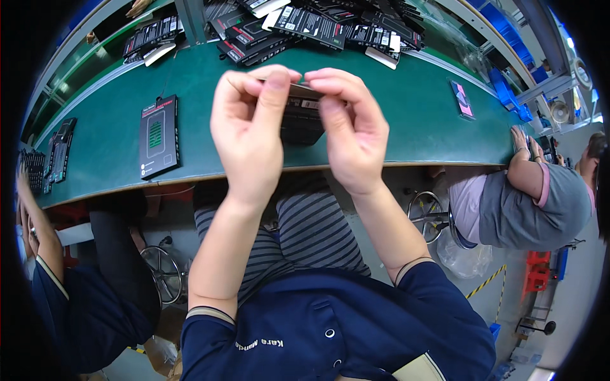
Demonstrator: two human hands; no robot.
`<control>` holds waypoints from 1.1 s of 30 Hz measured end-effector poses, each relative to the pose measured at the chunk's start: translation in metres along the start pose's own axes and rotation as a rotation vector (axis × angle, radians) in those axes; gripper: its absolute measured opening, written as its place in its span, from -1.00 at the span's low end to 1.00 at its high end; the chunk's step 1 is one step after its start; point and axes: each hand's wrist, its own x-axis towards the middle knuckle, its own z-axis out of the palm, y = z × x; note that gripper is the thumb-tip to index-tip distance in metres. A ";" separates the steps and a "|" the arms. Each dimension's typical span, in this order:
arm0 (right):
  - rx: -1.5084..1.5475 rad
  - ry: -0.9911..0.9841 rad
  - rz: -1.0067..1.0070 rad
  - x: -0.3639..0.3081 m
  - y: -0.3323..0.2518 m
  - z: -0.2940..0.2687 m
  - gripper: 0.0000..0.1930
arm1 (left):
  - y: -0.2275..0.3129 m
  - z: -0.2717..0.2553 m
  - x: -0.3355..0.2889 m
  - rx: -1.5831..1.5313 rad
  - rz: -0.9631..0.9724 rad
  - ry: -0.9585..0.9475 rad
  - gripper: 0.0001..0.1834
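Observation:
Between my two hands, above the near edge of the green table, a flat black carton (301, 129) stands on end with its opening up. My left hand (249, 127) grips the left side of its top, thumb and fingers closed on the light-coloured flap. At the opposite side my right hand (357, 130) pinches the top edge in the same way. The fingertips almost meet over the far side of the opening. What lies inside the carton is hidden. Left of my hands, a black carton (159, 136) with a green picture lies flat on the table.
A heap of black cartons (308, 28) covers the far side of the green table (406, 120), with more cartons (60, 155) at the left end. A pink-and-dark packet (462, 100) lies to the right. Co-workers sit on both sides, one in a grey shirt (540, 209).

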 end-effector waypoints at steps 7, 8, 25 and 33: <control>0.443 0.178 0.226 0.006 -0.001 0.011 -0.80 | -0.002 0.006 0.001 0.035 0.115 0.026 -0.83; 0.514 0.201 0.234 0.006 -0.001 0.011 -0.80 | -0.004 0.006 0.003 0.050 0.121 0.027 -0.83; -0.677 -0.739 -0.325 0.017 0.072 -0.028 -0.63 | 0.042 -0.138 -0.013 0.684 -0.088 0.235 -0.42; -1.421 -0.539 -0.094 0.049 0.116 -0.074 -0.52 | 0.047 -0.126 -0.001 1.700 0.211 0.013 -0.71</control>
